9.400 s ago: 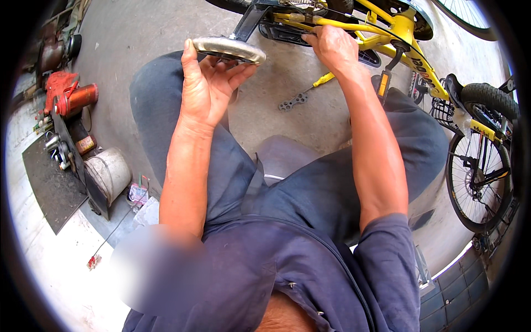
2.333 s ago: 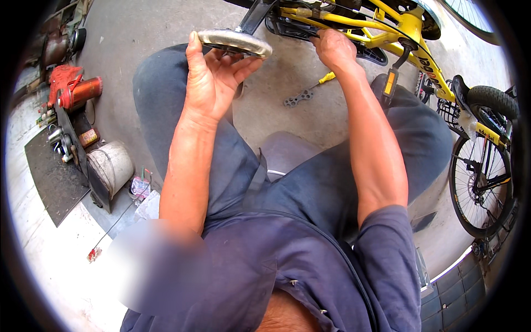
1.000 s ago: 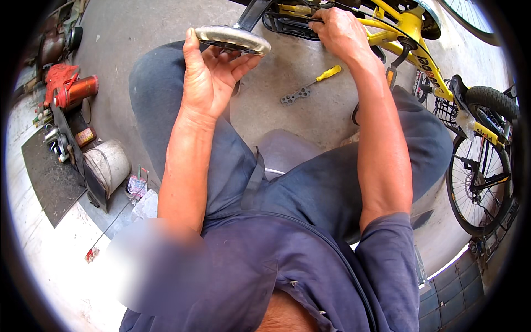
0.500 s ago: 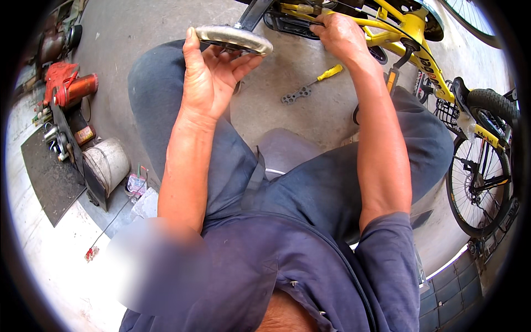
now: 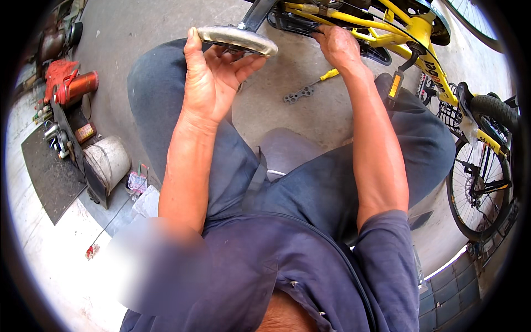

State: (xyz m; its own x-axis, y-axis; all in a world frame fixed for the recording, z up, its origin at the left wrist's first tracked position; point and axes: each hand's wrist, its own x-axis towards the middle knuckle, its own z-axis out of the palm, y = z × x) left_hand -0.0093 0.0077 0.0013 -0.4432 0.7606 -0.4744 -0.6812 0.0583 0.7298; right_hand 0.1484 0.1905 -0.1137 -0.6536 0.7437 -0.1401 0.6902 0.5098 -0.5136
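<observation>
The yellow bicycle (image 5: 418, 31) is stretching across the top right; the small wheel (image 5: 238, 39) on its black arm (image 5: 259, 14) is sitting left of the frame. The left hand (image 5: 213, 79) is cupping that wheel, thumb at the rim, fingers spread beneath: holding it steady, untwisted, seems key. The right hand (image 5: 339, 48) is reaching in by the frame, fingertips hidden; whether it's pinching anything, I can't tell.
</observation>
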